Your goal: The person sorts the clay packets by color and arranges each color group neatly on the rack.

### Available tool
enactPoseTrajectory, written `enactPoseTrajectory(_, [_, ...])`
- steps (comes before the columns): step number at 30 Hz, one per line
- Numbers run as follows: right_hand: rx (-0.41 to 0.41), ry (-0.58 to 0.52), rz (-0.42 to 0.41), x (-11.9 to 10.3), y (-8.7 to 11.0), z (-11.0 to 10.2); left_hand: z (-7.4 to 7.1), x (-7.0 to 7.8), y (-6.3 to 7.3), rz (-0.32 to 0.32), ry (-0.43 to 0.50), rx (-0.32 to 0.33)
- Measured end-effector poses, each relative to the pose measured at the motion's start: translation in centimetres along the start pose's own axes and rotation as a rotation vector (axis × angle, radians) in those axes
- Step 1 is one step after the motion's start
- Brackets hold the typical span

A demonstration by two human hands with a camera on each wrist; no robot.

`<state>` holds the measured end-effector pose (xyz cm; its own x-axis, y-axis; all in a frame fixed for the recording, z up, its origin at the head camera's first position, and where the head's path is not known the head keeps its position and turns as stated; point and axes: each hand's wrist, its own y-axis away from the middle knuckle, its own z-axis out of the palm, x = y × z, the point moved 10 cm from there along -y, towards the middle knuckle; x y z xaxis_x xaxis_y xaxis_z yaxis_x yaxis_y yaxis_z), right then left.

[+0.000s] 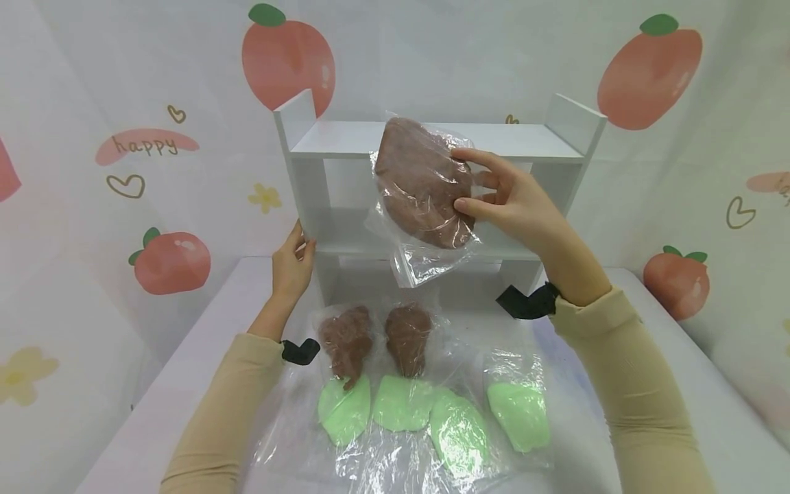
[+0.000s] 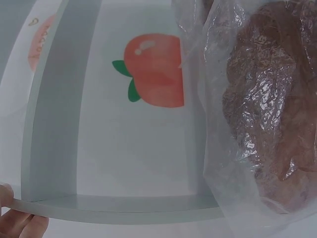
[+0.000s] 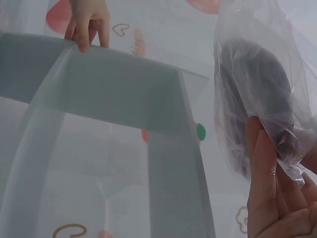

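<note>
My right hand (image 1: 518, 202) pinches the right side of a clear zip bag (image 1: 407, 271) with a flat brown piece (image 1: 422, 182) inside, held up before the white shelf unit (image 1: 515, 137). Thumb and fingertips press on opposite faces of the bag. With thumb and fingers on either side, my left hand (image 1: 291, 271) grips the front edge of the unit's left side panel (image 1: 304, 192). The left wrist view has the bagged brown piece (image 2: 270, 99) large at right. In the right wrist view the left hand (image 3: 89, 22) holds the panel edge.
Two bagged brown pieces (image 1: 348, 339) lie in front of the unit's base. Nearer are several bagged light green pieces (image 1: 404, 405), overlapping in clear plastic on the white table (image 1: 185, 384). A fruit-patterned backdrop (image 1: 401, 62) stands behind.
</note>
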<state>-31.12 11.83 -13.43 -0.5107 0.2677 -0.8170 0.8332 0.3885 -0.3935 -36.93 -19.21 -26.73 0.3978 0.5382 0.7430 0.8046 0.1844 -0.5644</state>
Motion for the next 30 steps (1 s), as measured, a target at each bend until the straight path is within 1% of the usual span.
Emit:
enactPoseTrajectory(5, [0.01,-0.085,0.007,-0.3,-1.6,0.7,-0.1,-0.1,0.0,-0.002,0.002,0.008])
enactPoseTrajectory(11, [0.014,-0.203,0.018,-0.9,-3.7,1.8,0.1,0.0,0.1,-0.008,0.012,-0.029])
enactPoseTrajectory(15, [0.024,-0.253,0.032,-1.1,-4.9,2.3,0.2,0.0,0.1,-0.01,0.014,-0.047])
enactPoseTrajectory(20, [0.041,-0.304,0.054,-1.1,-6.5,3.1,0.4,-0.1,0.1,-0.005,0.013,-0.05])
enactPoseTrajectory(24, [0.049,-0.265,0.102,-1.1,-7.8,3.9,0.4,-0.2,0.1,-0.001,0.002,-0.053])
enactPoseTrajectory(28, [0.032,-0.179,0.181,-0.8,-9.0,4.7,0.4,-0.2,0.1,0.01,-0.004,-0.051])
enactPoseTrajectory(30, [0.019,-0.158,0.214,-0.6,-9.4,5.2,0.4,-0.2,0.1,0.018,-0.004,-0.05])
